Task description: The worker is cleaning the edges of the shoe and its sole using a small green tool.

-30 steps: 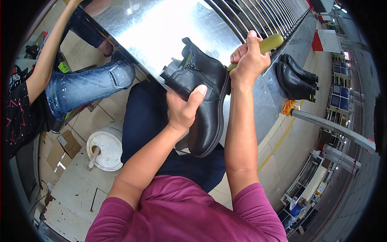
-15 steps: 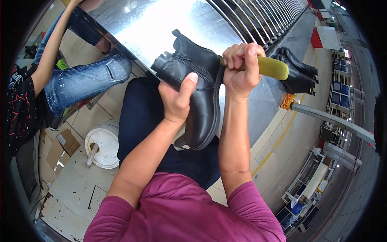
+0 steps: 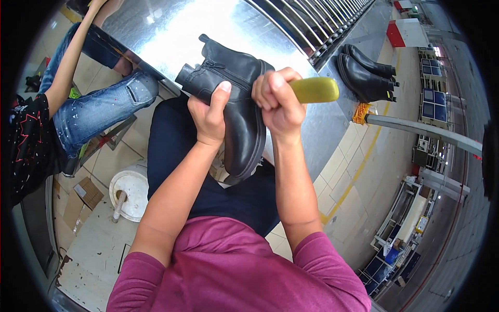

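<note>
A black ankle boot (image 3: 241,132) lies tilted in front of me, its toe toward my lap and its shaft toward the far left. My left hand (image 3: 209,120) is closed around its near left side, thumb up on the leather below the side zip. On the other side, my right hand (image 3: 280,106) is wrapped around the yellow-green handle (image 3: 318,90) of a tool. That fist is right at the boot's sole edge. The tool's working end is hidden behind the fist and the boot, so its kind does not show.
Beyond the boot is a shiny steel table (image 3: 182,31), with a row of metal bars (image 3: 317,23) at its far right. A pair of black boots (image 3: 366,78) rests there. At the left sits another person in jeans (image 3: 104,109). A white bucket (image 3: 130,192) stands below.
My right fist and the tool have moved left and a little toward me, closer along the boot's sole. The whole view has shifted slightly. My left hand keeps its hold.
</note>
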The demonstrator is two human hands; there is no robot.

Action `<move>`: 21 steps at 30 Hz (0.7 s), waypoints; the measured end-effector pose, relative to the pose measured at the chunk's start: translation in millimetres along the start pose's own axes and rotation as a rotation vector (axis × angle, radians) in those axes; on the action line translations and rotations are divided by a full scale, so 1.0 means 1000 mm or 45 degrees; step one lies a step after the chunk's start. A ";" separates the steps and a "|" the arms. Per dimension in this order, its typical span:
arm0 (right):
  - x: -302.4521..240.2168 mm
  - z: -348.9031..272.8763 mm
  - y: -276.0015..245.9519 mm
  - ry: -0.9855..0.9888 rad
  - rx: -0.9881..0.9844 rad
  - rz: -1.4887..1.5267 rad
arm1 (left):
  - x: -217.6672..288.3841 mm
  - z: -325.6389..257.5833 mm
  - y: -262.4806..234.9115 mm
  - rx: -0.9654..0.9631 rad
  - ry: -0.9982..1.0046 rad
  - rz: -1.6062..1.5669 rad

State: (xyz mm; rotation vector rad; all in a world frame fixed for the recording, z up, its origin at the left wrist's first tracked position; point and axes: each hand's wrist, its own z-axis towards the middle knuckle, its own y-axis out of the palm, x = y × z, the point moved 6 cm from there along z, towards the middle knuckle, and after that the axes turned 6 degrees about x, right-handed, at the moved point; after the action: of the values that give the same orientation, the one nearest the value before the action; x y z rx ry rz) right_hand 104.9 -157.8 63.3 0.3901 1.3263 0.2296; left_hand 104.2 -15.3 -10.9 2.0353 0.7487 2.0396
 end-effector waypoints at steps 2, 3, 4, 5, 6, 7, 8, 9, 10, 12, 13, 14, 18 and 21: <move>-0.007 -0.015 -0.007 -0.020 -0.030 0.261 | 0.004 0.002 0.005 -0.012 0.053 0.033; -0.013 -0.024 -0.017 -0.056 0.102 0.239 | 0.004 0.002 0.009 -0.007 0.065 0.041; -0.019 -0.033 -0.023 -0.083 0.241 0.220 | 0.005 -0.001 0.009 0.003 0.069 0.058; -0.024 -0.038 -0.032 -0.100 0.318 0.153 | 0.005 -0.001 0.008 0.002 0.067 0.060; -0.025 -0.040 -0.035 -0.098 0.322 0.154 | 0.005 0.002 0.007 -0.011 0.069 0.059; -0.031 -0.041 -0.040 -0.121 0.465 0.085 | 0.005 0.003 0.009 -0.035 0.066 0.053; -0.036 -0.042 -0.045 -0.144 0.609 0.017 | 0.005 0.003 0.009 -0.047 0.060 0.053; -0.037 -0.043 -0.047 -0.131 0.657 -0.002 | 0.006 0.002 0.008 -0.032 0.046 0.019; -0.037 -0.040 -0.049 -0.140 0.664 0.000 | 0.006 0.004 0.007 -0.017 0.039 -0.016; -0.028 -0.031 -0.052 -0.086 0.699 0.158 | 0.004 0.004 0.007 -0.036 0.039 -0.003; -0.026 -0.024 -0.051 -0.088 0.754 0.200 | 0.003 0.003 0.008 -0.036 0.040 0.024; -0.024 -0.016 -0.049 -0.094 0.756 0.203 | 0.004 0.003 0.009 -0.035 0.043 0.051; -0.002 0.015 -0.045 0.152 0.905 0.212 | 0.005 0.002 0.011 -0.064 0.079 0.128; 0.001 0.035 -0.038 0.122 0.959 0.092 | 0.004 0.003 0.008 -0.073 0.040 0.137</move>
State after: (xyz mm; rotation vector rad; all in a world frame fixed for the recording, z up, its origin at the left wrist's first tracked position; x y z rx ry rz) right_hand 136.6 -196.9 54.0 1.0706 1.4646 -0.2095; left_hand 108.3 -19.7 -4.1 2.0589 0.5901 2.1287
